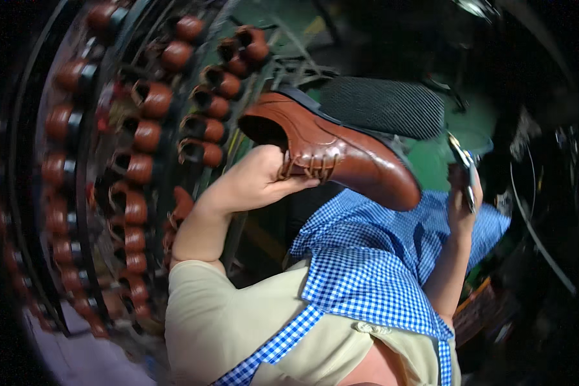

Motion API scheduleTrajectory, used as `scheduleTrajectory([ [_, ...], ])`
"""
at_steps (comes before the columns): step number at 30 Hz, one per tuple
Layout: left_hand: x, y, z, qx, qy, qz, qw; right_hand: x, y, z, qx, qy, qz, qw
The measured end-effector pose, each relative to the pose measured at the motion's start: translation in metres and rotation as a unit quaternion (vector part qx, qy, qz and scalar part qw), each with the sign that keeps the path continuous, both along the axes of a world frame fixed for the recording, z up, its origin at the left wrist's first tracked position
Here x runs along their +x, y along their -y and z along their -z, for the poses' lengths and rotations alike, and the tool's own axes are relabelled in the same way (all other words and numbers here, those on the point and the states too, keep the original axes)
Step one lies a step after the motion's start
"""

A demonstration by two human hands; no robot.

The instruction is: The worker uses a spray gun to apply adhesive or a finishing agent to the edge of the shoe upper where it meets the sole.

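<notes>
I see the left hand [260,183] lifted in front of the chest, its fingers curled closed under the laces of a brown leather shoe [331,151], so the shoe hangs in the air with the toe pointing right and down and its side turned toward me, I think for a good look at the upper. The right hand [464,196] is raised just beside the toe, its fingers wrapped shut around a small metal tool [463,164]; what kind of tool I cannot tell, it is blurred. A blue checked apron [373,270] covers the lap below. At left, racks of brown shoes [141,135] curve away, smeared toward the dark rim.
</notes>
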State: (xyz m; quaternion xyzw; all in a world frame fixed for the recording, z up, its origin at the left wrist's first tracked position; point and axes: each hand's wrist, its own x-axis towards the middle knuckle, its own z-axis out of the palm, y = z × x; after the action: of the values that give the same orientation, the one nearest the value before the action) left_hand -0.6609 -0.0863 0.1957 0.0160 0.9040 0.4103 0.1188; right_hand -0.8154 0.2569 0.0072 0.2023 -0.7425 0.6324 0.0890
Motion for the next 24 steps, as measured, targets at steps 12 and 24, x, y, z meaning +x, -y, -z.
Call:
scheduleTrajectory([
  [12, 0.143, -0.004, 0.124, 0.525, -0.243, -0.598, 0.555, -0.037, 0.01, 0.03, -0.134, 0.072, -0.056, 0.987],
  [24, 0.163, 0.132, 0.157, 0.498, -0.35, -0.691, 0.389, -0.049, 0.009, 0.022, -0.101, 0.041, -0.036, 0.993],
])
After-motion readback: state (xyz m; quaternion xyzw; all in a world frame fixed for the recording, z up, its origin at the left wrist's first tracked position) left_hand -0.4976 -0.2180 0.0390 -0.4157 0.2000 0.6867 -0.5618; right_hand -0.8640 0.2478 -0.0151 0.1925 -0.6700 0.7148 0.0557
